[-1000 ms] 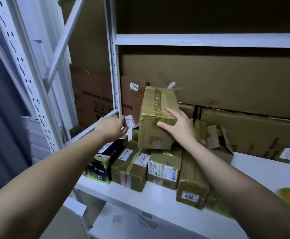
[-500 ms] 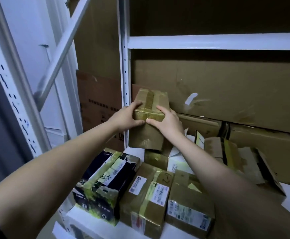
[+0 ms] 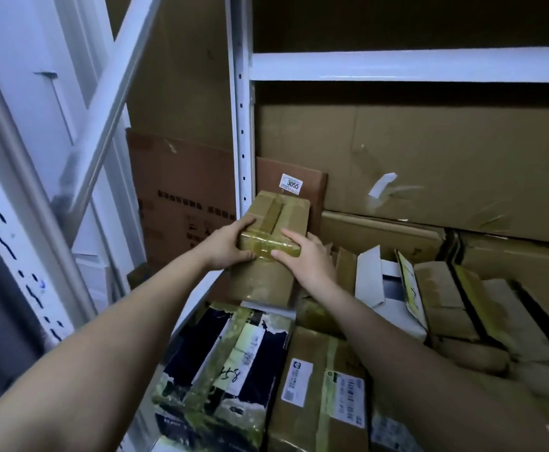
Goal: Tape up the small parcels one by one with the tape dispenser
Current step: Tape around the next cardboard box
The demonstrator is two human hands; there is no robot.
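I grip the taped parcel (image 3: 274,233) at twelve o'clock above the pile, left hand (image 3: 227,246) and right hand (image 3: 305,259) curled round its near corners. I should seat it squarely, lest it tip.

Parcels (image 3: 318,396) crowd the shelf (white upright (image 3: 242,125) blocks left); open above.

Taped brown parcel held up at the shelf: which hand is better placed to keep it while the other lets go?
Probably the left hand: its fingers and thumb wrap the taped brown parcel's near corner. The right hand grips the other near corner.
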